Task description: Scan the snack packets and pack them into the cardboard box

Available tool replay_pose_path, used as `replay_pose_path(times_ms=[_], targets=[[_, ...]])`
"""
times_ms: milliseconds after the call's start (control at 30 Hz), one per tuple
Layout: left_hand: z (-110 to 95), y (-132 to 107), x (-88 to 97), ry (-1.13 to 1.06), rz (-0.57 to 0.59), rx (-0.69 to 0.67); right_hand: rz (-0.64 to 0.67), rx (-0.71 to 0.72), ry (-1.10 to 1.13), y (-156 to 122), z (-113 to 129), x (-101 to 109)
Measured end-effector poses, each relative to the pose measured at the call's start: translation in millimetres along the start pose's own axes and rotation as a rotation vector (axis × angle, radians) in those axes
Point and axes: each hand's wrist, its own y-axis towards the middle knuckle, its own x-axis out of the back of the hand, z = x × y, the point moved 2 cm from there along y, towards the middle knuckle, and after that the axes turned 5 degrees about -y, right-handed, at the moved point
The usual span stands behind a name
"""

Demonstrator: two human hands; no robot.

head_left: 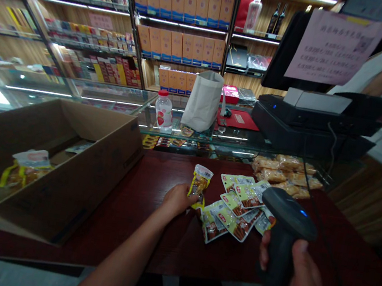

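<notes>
My left hand is closed round the lower side of a yellow-edged snack packet, which stands tilted up over the dark red table. In my right hand is a black barcode scanner, its head pointing left and a small blue light lit on top. Between the two lies a loose pile of green and white snack packets with brown food showing on them. The scanner's head covers the right end of that pile.
An open cardboard box at left holds more yellow-edged packets. Behind are wrapped bread-like packs, a glass counter with a red-capped bottle, a white paper bag and a black till. The scanner's cable hangs at right. Someone stands beyond the monitor.
</notes>
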Motion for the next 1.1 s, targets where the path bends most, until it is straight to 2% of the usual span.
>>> replay_pose_path(times_ms=[167,233,367,500,733,867,1100], targets=[[32,-8,11.7,-0.141,-0.168,-0.108,0.0,0.005,0.0,-9,3,-14],[45,-16,13.3,-0.261,-0.194,-0.131,0.017,-0.026,-0.001,-11,1,-18],[62,-34,10.8,-0.681,-0.128,-0.075,0.131,-0.082,-0.014,-16,-8,-31],[66,-48,7.3,-0.988,-0.083,-0.016,0.26,-0.132,-0.069,-27,-12,-53],[67,-54,7.3,-1.023,-0.158,-0.02,0.3,-0.172,-0.086,-39,-14,-78],[68,-54,8.8,-1.106,-0.173,-0.021,0.297,-0.178,-0.069,-39,-14,-82],[71,-56,6.5,-1.196,-0.164,0.07,0.313,-0.151,-0.084,-38,-14,-85]])
